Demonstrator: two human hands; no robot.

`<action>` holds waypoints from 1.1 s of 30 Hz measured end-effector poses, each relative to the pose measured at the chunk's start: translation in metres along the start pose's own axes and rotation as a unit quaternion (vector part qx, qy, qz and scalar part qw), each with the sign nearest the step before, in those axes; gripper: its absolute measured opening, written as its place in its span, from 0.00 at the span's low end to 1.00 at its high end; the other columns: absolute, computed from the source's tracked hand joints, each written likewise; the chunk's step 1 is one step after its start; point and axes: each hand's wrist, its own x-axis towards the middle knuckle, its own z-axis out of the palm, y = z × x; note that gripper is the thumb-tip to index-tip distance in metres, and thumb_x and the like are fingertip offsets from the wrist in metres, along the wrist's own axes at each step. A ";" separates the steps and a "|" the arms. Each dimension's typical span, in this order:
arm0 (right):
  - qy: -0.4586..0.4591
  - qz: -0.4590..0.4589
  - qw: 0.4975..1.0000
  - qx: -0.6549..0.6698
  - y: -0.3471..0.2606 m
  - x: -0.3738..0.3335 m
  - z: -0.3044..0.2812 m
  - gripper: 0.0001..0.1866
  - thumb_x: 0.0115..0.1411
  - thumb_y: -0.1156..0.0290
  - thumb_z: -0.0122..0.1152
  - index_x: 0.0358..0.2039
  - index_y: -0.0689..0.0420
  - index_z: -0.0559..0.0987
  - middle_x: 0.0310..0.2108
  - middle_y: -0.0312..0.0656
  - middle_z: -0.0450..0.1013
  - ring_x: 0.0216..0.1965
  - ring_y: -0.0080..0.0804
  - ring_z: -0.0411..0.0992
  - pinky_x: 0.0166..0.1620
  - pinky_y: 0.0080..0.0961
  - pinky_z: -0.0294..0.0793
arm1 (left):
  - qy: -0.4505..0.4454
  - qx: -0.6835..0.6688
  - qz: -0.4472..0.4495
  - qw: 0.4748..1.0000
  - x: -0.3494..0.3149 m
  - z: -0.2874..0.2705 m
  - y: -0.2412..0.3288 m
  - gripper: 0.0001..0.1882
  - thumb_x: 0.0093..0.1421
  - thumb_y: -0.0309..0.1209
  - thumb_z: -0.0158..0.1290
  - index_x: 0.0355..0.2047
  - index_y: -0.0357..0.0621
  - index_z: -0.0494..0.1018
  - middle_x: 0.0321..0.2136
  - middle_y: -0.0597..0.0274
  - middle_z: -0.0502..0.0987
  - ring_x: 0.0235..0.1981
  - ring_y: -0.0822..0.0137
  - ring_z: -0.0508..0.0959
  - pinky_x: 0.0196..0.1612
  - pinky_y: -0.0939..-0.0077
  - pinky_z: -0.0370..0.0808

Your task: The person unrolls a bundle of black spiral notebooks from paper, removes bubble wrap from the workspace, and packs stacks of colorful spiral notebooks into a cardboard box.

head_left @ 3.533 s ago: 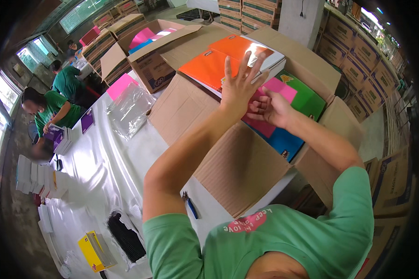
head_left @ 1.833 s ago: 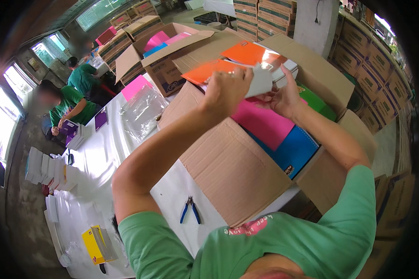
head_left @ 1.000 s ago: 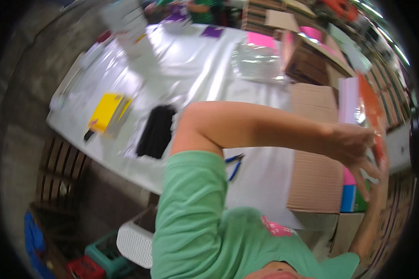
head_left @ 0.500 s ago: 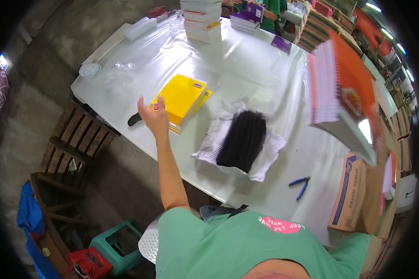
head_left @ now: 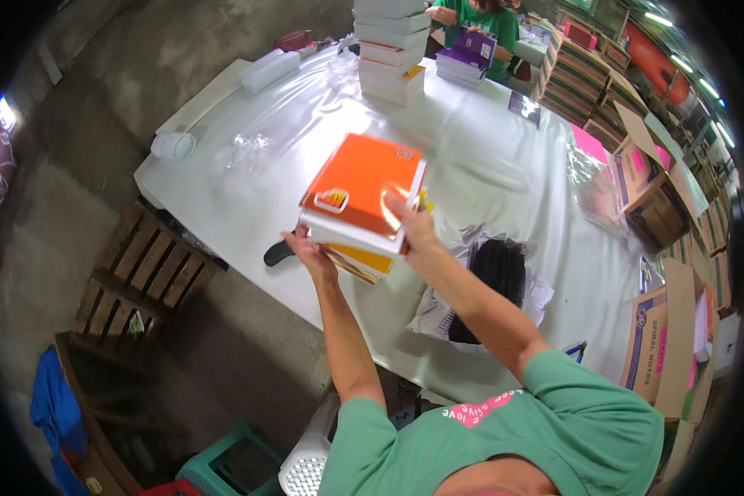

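Note:
A stack of orange spiral notebooks (head_left: pixel 364 178), white page edges toward me, sits on or just over the yellow notebooks (head_left: pixel 360 260). Whether the two stacks touch, I cannot tell. My right hand (head_left: pixel 413 225) grips the stack's near right corner, its thumb on the orange cover. At the near left corner my left hand (head_left: pixel 312 255) holds the stack's side, some fingers hidden. A black handle (head_left: pixel 279 253) shows beside my left hand. Partly behind my right forearm lies a bundle of black spiral coils (head_left: pixel 498 269) on crumpled white wrapping (head_left: pixel 428 318).
Blue-handled pliers (head_left: pixel 577 351) lie near my right upper arm. Cardboard boxes (head_left: pixel 646 343) line the right side. A tall stack of books (head_left: pixel 388 62) stands at the far side, near a co-worker (head_left: pixel 475 21) with purple notebooks (head_left: pixel 465 62). A wooden pallet (head_left: pixel 145 273) leans left of the table.
My right hand has brought the orange notebooks from the far right over to the yellow ones. My left hand has gone from the yellow notebooks to the orange stack.

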 end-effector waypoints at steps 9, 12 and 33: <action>0.037 0.002 0.991 -0.130 0.028 0.001 0.006 0.28 0.52 0.62 0.64 0.48 0.61 0.66 0.43 0.46 0.70 0.42 0.33 0.72 0.42 0.31 0.75 | -0.001 0.113 0.099 0.989 -0.002 0.020 0.017 0.24 0.53 0.37 0.46 0.47 0.33 0.66 0.42 0.48 0.72 0.42 0.58 0.75 0.46 0.66 0.73; 0.004 0.081 0.988 -0.134 0.011 -0.013 0.015 0.37 0.52 0.58 0.62 0.56 0.59 0.56 0.46 0.46 0.67 0.46 0.33 0.69 0.50 0.39 0.69 | -0.008 0.132 0.101 0.986 -0.002 0.020 0.022 0.24 0.51 0.35 0.47 0.46 0.32 0.67 0.40 0.48 0.73 0.40 0.59 0.76 0.43 0.67 0.75; 0.302 -0.568 0.764 -0.048 -0.486 -0.446 -0.344 0.19 0.59 0.69 0.47 0.49 0.62 0.66 0.49 0.49 0.62 0.50 0.39 0.63 0.53 0.36 0.66 | -0.168 0.208 0.372 0.889 -0.136 0.334 -0.024 0.20 0.59 0.34 0.40 0.48 0.35 0.63 0.44 0.53 0.68 0.46 0.64 0.69 0.48 0.68 0.68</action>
